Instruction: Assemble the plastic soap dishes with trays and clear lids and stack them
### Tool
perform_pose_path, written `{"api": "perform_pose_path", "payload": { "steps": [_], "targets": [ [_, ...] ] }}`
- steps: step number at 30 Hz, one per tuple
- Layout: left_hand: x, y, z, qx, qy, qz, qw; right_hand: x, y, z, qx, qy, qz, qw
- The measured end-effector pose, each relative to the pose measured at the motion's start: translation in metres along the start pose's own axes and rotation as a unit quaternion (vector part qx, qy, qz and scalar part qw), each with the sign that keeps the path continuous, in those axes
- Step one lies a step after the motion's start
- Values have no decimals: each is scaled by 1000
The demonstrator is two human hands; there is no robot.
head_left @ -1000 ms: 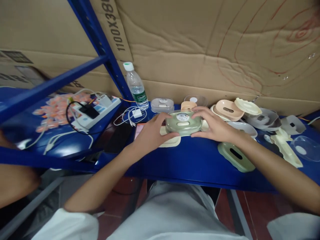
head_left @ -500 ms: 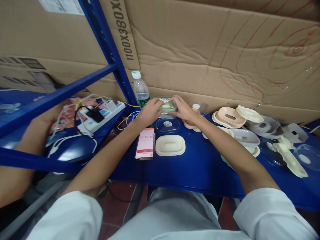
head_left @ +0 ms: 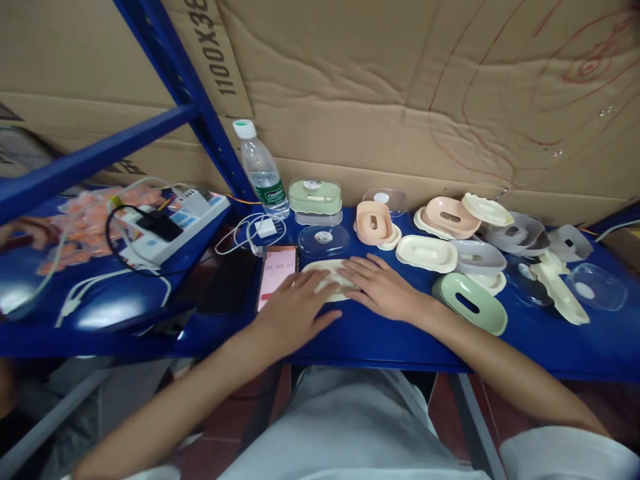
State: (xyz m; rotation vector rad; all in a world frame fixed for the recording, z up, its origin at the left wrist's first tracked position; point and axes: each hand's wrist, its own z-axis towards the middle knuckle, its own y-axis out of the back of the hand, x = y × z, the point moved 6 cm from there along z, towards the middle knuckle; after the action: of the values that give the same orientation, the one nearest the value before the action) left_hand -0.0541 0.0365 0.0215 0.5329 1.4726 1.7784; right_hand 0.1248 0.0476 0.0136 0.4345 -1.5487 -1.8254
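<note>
My left hand (head_left: 295,310) lies open and flat, palm down, its fingers over a cream oval plastic piece (head_left: 324,267) on the blue table. My right hand (head_left: 380,287) is open too, fingertips resting at that piece's right side. The hands cover much of it, and neither grips anything. Just behind sits a dark-looking clear lid (head_left: 323,241) with a round label. Farther back stands a green box (head_left: 316,199) with a clear cover, on a greyish base. Left of the cream piece is a phone (head_left: 279,267) with a timer on its screen.
To the right lie a peach tray (head_left: 374,223), a cream tray (head_left: 426,254), a green slotted tray (head_left: 473,303) and several grey pieces. A water bottle (head_left: 265,177) and white charger (head_left: 267,228) stand at left. Beyond the blue frame are a power strip (head_left: 175,230) and another person's hand (head_left: 33,233).
Both hands have left the green box at the back and come toward me, down onto the cream piece. The box stays behind. The camera view has shifted somewhat.
</note>
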Motion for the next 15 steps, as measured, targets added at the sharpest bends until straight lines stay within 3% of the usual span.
{"api": "perform_pose_path", "payload": {
  "steps": [4,9,12,15],
  "targets": [
    [-42,-26,-21,34,-12,-4,999,4,11,-54,-22,-64,-25,997],
    [-68,-29,-11,40,-68,-54,995,13,15,-119,-92,-156,-10,983],
    [-63,-23,4,49,-114,-86,988,22,1,-141,-102,-177,13,979],
    [-36,-13,39,39,-118,-90,988,26,-6,-141,-100,-178,14,979]
  ]
}}
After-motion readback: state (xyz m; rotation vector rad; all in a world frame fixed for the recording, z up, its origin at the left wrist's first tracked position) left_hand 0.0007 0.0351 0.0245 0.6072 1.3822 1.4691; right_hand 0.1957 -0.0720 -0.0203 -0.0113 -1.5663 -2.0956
